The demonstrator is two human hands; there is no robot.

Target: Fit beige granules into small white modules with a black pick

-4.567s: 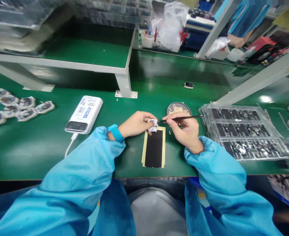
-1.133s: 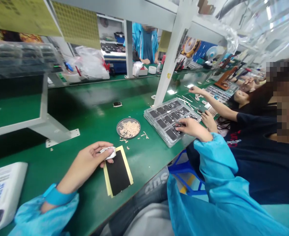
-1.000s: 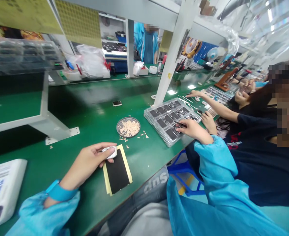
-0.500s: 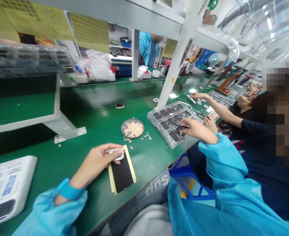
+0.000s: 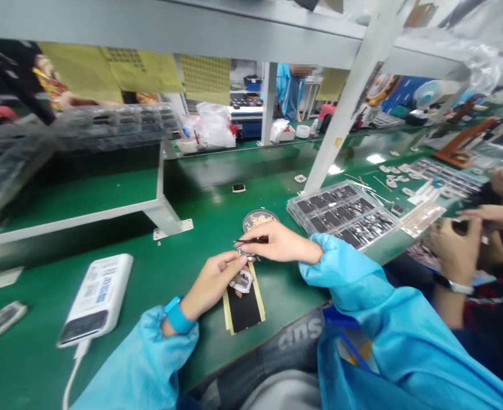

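My left hand grips a small white casing with a squarish frame, just above a black pad with yellow edges. Dark tweezers are pinched in my right hand, their tips close to the fingertips of my left hand. Some small metallic bit shows there, too small to name. Behind my right hand, a round dish of tiny beige pieces is partly covered. A clear compartment tray with dark, flat parts and small silvery ones lies to the right.
A white power bank with a cable lies at left. Beyond it stands a raised shelf with a metal foot. A slanted white post rises behind the tray. Another person's hands work at far right.
My right hand has moved left from the tray to my left hand, still with the tweezers. The white casing is turned differently, its frame now showing. The whole view has swung left.
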